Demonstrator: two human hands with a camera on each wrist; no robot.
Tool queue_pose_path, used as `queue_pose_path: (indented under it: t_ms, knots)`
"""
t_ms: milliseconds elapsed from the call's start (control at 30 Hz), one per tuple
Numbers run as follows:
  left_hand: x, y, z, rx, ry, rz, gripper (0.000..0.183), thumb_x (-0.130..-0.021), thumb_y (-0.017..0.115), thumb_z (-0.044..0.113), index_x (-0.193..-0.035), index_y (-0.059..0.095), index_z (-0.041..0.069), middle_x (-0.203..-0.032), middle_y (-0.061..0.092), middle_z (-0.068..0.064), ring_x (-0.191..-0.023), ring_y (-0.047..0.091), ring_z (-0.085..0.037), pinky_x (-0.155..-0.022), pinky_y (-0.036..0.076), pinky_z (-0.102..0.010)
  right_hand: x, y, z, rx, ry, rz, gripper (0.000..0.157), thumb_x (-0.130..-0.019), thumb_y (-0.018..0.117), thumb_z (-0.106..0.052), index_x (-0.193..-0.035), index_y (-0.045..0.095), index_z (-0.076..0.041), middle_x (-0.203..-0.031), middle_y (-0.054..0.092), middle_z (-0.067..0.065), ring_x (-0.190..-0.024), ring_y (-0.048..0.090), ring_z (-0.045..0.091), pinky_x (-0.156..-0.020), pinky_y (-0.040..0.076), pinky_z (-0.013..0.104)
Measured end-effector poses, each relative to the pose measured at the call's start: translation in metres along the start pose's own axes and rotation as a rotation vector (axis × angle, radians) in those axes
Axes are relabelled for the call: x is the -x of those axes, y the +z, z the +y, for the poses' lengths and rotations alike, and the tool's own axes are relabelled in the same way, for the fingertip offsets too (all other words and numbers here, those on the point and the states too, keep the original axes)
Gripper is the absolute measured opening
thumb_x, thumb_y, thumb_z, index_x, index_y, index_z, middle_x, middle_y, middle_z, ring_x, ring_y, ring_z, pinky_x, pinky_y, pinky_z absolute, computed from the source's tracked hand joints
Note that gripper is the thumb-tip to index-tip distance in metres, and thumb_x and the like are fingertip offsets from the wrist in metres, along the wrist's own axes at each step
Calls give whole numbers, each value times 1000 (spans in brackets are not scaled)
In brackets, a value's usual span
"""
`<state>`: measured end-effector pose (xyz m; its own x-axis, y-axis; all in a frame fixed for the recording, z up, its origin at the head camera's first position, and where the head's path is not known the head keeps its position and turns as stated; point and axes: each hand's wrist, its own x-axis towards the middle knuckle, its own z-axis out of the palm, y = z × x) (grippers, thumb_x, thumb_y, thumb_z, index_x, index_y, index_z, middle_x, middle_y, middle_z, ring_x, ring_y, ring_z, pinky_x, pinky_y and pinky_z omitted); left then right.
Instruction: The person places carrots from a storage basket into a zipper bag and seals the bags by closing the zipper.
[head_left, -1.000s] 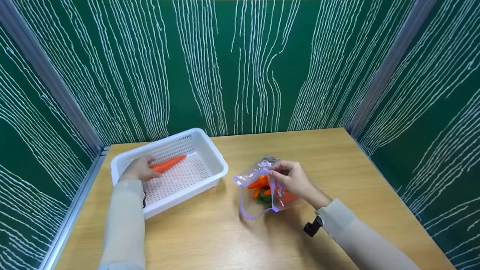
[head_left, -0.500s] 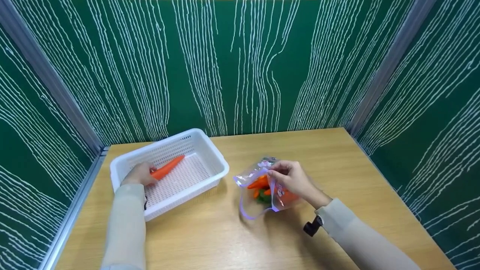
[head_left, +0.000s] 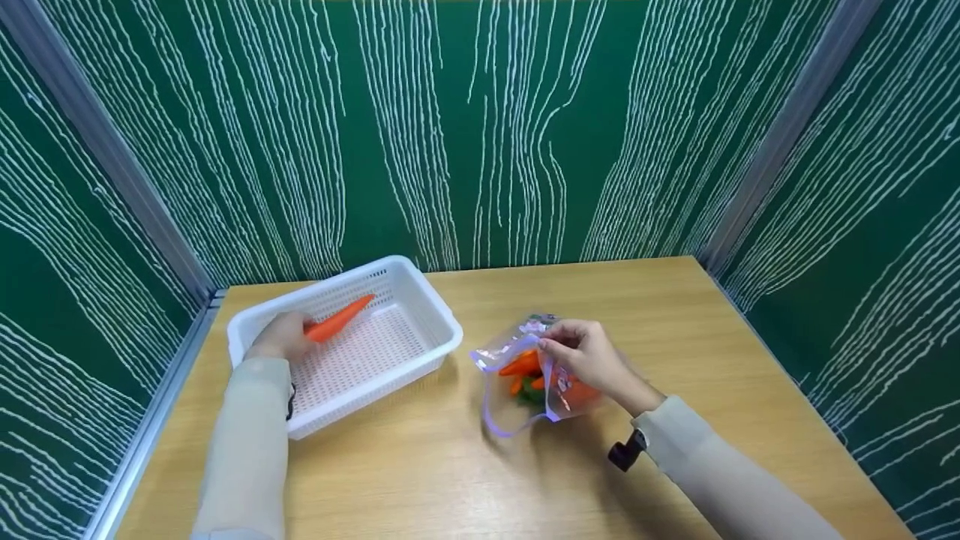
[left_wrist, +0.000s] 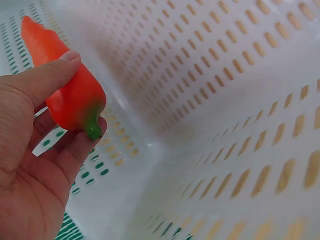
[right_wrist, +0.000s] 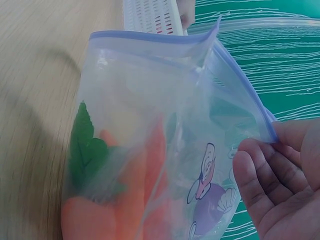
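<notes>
In the left wrist view, a red-orange pepper (left_wrist: 75, 95) with a short green stem is gripped between the thumb and fingers of my left hand (left_wrist: 35, 125). The head view shows that hand (head_left: 282, 337) inside the white basket (head_left: 442, 341), the pepper (head_left: 341, 319) pointing up and right. My right hand (head_left: 589, 356) pinches the purple-edged rim of a clear zip bag (head_left: 495, 409), its mouth gaping toward the left. Orange vegetables (right_wrist: 130, 185) and a green leafy piece (right_wrist: 87, 150) lie in the bag, partly blurred by the plastic.
The perforated basket stands at the left of the wooden table (head_left: 420, 480). Green panels (head_left: 390, 135) with white wavy lines surround the table at the back and sides. A black wrist camera (head_left: 626, 452) sticks out below my right wrist.
My left hand has lifted the pepper slightly off the basket's bottom, its tip rising. The right hand stays on the bag's rim.
</notes>
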<state>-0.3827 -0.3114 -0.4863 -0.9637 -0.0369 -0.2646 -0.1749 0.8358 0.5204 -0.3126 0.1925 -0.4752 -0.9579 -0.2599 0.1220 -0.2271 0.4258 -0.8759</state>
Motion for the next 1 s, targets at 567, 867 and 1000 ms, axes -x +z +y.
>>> queue_pose_path:
  t_ms: [567,867,1000]
  knots:
    - [32,-32,31,20,103,-30,61,-100,76,17,-155,54,1,-148,61,-22,-128,55,-40,-125,39,-63,-1,0,-1,-35,-28,7,12,-103,74,-7,-108,80,1,-102,78,16,-81,66,17,-73,60,19]
    - [29,-33,38,5,137,-35,57,-98,78,18,-149,60,0,-144,64,-22,-124,59,-38,-119,46,-60,-2,0,1,-39,-36,11,14,-102,75,-9,-107,79,3,-99,78,18,-79,64,19,-70,58,18]
    - [41,-34,49,12,158,-32,57,-97,80,20,-149,61,4,-143,65,-17,-123,60,-37,-120,47,-60,-2,-1,2,-45,-36,3,15,-103,74,-9,-109,79,3,-103,79,19,-81,66,19,-73,60,19]
